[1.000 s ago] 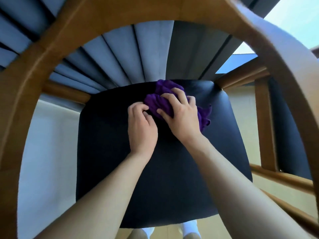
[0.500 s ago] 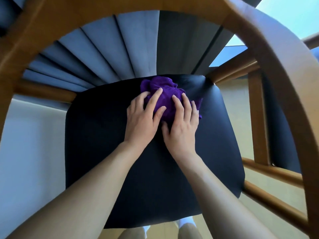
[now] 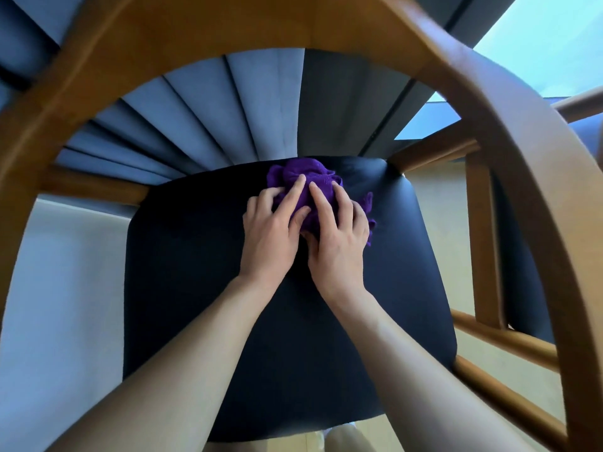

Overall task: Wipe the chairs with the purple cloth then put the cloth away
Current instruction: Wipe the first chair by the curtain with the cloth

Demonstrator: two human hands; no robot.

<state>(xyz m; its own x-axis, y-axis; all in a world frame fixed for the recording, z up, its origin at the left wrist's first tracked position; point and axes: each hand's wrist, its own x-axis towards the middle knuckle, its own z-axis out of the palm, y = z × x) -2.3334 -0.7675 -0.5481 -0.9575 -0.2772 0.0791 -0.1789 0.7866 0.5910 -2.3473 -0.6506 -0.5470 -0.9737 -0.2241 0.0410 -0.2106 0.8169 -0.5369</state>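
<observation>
Item 1. Purple cloth (image 3: 305, 179): bunched into a crumpled mound. It lies on the chair seat near the seat's 12 o'clock edge, just short of the back. A loose frill trails out at the mound's 4 o'clock side.

Item 2. Left hand (image 3: 270, 230): palm down at the cloth's 8 o'clock side. The index finger lies straight over the mound, the thumb rests against its near side, and the other fingers are bent at its 9 o'clock edge. It presses on the cloth rather than closing round it.

Item 3. Right hand (image 3: 336, 238): palm down at the cloth's 5 o'clock side, touching the left hand. Its fingers are spread and flattened across the mound, pressing it onto the seat.

Item 4. Chair seat (image 3: 195, 288): black, padded, with rounded corners. Both bare forearms cross it from 6 o'clock.

Item 5. Curved wooden back rail (image 3: 228, 24): honey-brown. It arcs over the seat from 9 o'clock through 12 and down to 4 o'clock.

Item 6. Pleated blue-grey fabric (image 3: 212, 109): visible through the rail's arc at 11 to 12 o'clock.

Item 7. Second chair (image 3: 479, 239): at 3 o'clock, with a wooden upright, rungs and a dark cushion edge.

Item 8. Pale floor (image 3: 434, 223): between the two chairs.

Item 9. Bright window pane (image 3: 538, 44): at 1 o'clock.
</observation>
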